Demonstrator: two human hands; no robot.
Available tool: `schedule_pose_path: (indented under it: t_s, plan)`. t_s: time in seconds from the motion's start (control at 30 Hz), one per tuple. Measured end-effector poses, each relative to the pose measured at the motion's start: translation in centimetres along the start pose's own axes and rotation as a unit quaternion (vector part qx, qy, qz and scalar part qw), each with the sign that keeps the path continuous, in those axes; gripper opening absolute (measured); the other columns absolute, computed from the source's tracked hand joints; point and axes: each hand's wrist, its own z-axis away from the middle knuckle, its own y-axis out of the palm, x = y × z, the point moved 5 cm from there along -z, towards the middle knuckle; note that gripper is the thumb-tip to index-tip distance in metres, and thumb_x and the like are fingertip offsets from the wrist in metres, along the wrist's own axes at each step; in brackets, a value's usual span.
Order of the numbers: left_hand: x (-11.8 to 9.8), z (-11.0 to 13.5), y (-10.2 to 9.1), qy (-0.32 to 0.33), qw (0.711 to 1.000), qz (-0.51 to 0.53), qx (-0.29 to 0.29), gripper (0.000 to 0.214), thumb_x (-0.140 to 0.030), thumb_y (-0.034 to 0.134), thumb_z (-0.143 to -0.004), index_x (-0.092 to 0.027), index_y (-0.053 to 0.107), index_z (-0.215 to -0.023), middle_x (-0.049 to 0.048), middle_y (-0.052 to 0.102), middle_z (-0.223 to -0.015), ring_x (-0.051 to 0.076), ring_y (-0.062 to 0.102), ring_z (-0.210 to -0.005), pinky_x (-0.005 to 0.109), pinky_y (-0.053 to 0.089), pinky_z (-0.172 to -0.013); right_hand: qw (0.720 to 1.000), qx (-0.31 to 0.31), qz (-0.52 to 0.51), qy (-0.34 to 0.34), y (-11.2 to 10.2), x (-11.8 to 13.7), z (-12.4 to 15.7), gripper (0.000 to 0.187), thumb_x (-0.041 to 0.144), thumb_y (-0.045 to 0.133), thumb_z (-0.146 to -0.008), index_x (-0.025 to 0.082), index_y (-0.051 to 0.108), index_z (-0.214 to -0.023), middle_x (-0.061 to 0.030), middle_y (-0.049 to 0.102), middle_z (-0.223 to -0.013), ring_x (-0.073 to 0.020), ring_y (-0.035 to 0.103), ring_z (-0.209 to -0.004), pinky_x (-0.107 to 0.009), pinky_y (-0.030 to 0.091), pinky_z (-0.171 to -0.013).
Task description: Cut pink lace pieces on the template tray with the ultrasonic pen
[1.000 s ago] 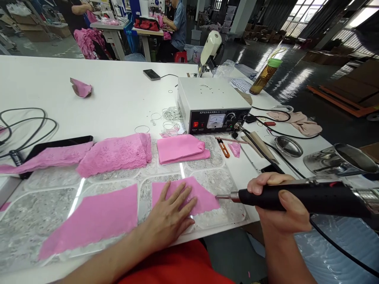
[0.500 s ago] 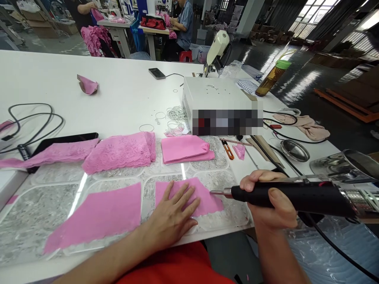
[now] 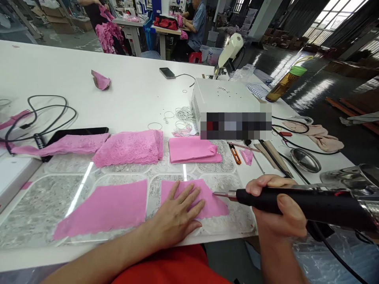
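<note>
Pink fabric piece (image 3: 215, 204) is lying near the front edge of the white surface (image 3: 133, 94), the left hand (image 3: 177, 215) pressing it flat, fingers spread apart. The right hand (image 3: 280, 216) is clamping its fingers round a black tool (image 3: 310, 203), metal tip at the fabric's right edge.

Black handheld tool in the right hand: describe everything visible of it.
The black handheld tool is a long matte barrel held nearly level, its thin metal tip at the right edge of the pink fabric piece. The right hand grips its front half. The rear looks metallic; a black cable trails below.
</note>
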Motion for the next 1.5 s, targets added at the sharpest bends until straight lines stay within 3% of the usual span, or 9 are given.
schedule_pose_path:
  t_s: [0.43,0.6,0.8,1.03,1.23,1.5]
  plan:
    - [-0.1,0.1,0.0,-0.007,0.998,-0.012,-0.054,0.045,-0.049,0.046,-0.096,-0.019,0.057,-0.128,0.0107,0.054,-0.138,0.03,0.046,-0.132,0.053,0.022,-0.115,0.999,0.028,0.008,-0.034,1.5,-1.3,-0.6,0.012,0.026,0.058,-0.071,0.017,0.062,-0.079,-0.0018,0.061,-0.074,-0.0126,0.056,-0.053,-0.031,0.05,-0.05]
    - [-0.1,0.1,0.2,-0.008,0.999,-0.013,-0.043,0.047,-0.05,0.047,-0.095,-0.019,0.057,-0.128,0.0114,0.055,-0.138,0.03,0.047,-0.131,0.053,0.022,-0.115,0.998,0.04,0.015,-0.036,1.6,-1.3,-0.7,0.009,0.023,0.057,-0.071,0.017,0.061,-0.077,-0.0015,0.062,-0.073,-0.0133,0.056,-0.052,-0.032,0.05,-0.05]
    - [-0.3,0.3,-0.7,-0.016,0.999,-0.012,-0.039,0.05,-0.053,0.047,-0.094,-0.019,0.056,-0.129,0.0117,0.055,-0.138,0.031,0.048,-0.129,0.055,0.022,-0.114,0.999,0.004,0.01,-0.035,1.7,-0.9,-0.7,0.015,0.024,0.053,-0.065,0.016,0.062,-0.075,-0.0012,0.06,-0.07,-0.0132,0.053,-0.049,-0.032,0.047,-0.047]
    - [1.4,4.0,-3.0,-0.084,0.993,-0.042,-0.066,0.041,-0.043,0.042,-0.099,-0.015,0.059,-0.124,0.0095,0.058,-0.135,0.029,0.048,-0.13,0.053,0.013,-0.118,1.0,0.006,0.002,-0.031,4.1,-1.6,-0.2,0.014,0.026,0.053,-0.067,0.016,0.06,-0.074,-0.0021,0.058,-0.071,-0.0127,0.053,-0.05,-0.032,0.046,-0.048]
    - [2.6,6.8,-2.6,-0.116,0.989,-0.052,-0.071,0.04,-0.04,0.041,-0.1,-0.017,0.056,-0.128,0.0082,0.056,-0.137,0.029,0.047,-0.131,0.052,0.016,-0.117,0.999,0.038,-0.022,-0.026,6.1,-2.6,0.2,0.015,0.026,0.054,-0.072,0.017,0.061,-0.082,-0.0014,0.059,-0.076,-0.0126,0.055,-0.053,-0.032,0.048,-0.051]
    - [2.9,7.5,-2.2,-0.13,0.988,-0.047,-0.072,0.038,-0.039,0.047,-0.097,-0.021,0.056,-0.129,0.0083,0.054,-0.14,0.029,0.044,-0.134,0.054,0.02,-0.115,0.998,0.051,-0.009,-0.032,7.0,-3.0,0.4,0.014,0.022,0.052,-0.072,0.017,0.061,-0.081,-0.0007,0.06,-0.075,-0.0127,0.056,-0.054,-0.032,0.049,-0.052]
